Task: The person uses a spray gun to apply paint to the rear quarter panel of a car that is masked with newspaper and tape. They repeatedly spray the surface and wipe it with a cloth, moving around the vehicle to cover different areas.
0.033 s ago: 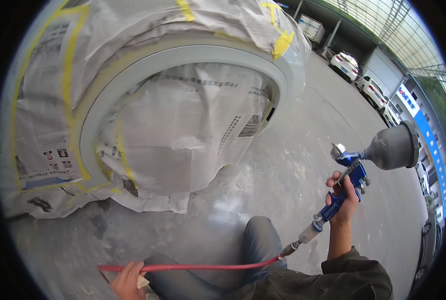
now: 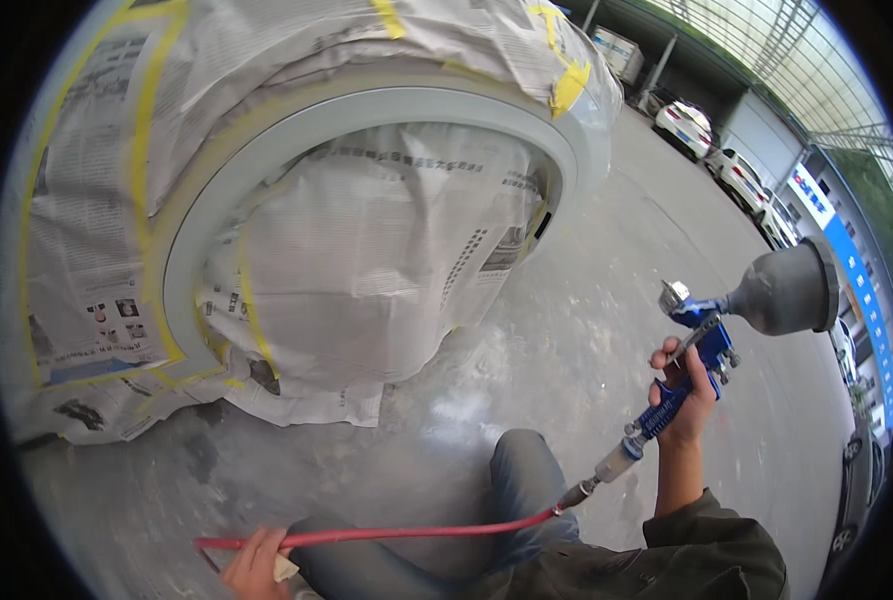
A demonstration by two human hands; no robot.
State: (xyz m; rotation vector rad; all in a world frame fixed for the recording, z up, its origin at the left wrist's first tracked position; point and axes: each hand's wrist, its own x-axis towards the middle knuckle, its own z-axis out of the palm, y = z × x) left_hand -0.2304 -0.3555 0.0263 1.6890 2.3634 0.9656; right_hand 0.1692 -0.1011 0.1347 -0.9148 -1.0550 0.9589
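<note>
A blue spray gun [image 2: 712, 345] with a grey paint cup [image 2: 781, 288] is held up at the right, my right hand [image 2: 686, 402] wrapped round its grip. The fingers lie at the trigger. From the gun's lower end a red hose [image 2: 416, 533] runs left to my left hand [image 2: 254, 568], which is closed round it. A small pale scrap [image 2: 284, 568] shows beside the left fingers; what it is I cannot tell. Left of the gun, and apart from it, stands a car's pale grey wheel arch [image 2: 416, 105].
Newspaper [image 2: 366, 270] covers the wheel opening, and more sheets [image 2: 96, 260] cover the body, edged with yellow tape [image 2: 143, 110]. My bent knee [image 2: 528, 480] is over the grey concrete floor [image 2: 606, 270]. Parked white cars [image 2: 684, 125] stand far right, a dark car [image 2: 856, 490] nearer.
The view has shifted very slightly against the car. Both hands keep their grips.
</note>
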